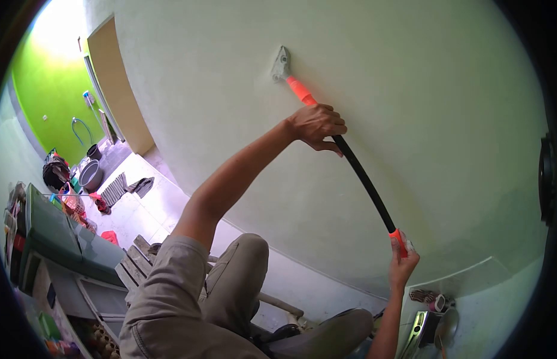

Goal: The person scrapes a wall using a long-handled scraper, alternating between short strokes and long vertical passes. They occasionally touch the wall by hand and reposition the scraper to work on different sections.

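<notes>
A long pole [368, 176] with a black shaft and orange ends slants down to the right across the pale green wall [434, 84]. At its upper end a grey, whitish-smeared tool head [281, 64] lies against the wall. My left hand [317, 125] is wrapped round the upper part of the pole, just below the orange section. My right hand [404, 258] grips the orange lower end, thumb along it. The pole looks curved in this wide view.
My knees are bent over a wooden slatted platform [134, 260]. A green refrigerator [69, 233] stands at the left. Beyond it are a grey basin [91, 175], a striped cloth [115, 190] and a doorway [120, 84]. Kitchen items, including a stove [417, 329], sit at the lower right.
</notes>
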Motion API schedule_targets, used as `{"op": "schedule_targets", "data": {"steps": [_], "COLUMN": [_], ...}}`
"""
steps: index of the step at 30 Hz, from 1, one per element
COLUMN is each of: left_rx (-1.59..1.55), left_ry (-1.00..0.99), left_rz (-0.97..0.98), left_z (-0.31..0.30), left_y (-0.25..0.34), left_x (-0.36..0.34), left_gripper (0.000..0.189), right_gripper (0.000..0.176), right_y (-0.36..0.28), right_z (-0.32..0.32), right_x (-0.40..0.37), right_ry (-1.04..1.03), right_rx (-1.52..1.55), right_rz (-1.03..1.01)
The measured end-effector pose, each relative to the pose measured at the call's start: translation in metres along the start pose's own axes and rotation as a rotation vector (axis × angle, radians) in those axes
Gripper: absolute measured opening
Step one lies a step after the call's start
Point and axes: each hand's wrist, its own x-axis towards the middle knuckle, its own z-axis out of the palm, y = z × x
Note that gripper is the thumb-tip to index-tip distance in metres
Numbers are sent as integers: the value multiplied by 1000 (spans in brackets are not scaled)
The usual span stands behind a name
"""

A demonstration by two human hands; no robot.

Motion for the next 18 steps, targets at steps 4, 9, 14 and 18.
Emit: {"op": "schedule_targets", "data": {"steps": [4, 9, 14, 18], "left_rx": [0, -83, -167, -196], "left_ry": [65, 76, 113, 120], "left_rz": [37, 10, 119, 188], "left_z": [2, 14, 68, 76], "left_y": [-1, 16, 74, 100], "left_x": [-4, 4, 55, 98], "left_gripper": [55, 54, 56, 57], "right_gripper": [40, 38, 37, 36], "right_y": [-5, -9, 53, 96], "right_z": [-3, -23, -80, -113], "right_x": [-12, -15, -54, -78], "right_ry": [-23, -24, 48, 132], "right_rx": [1, -28, -65, -43], "right_rz": [-52, -56, 14, 60]}}
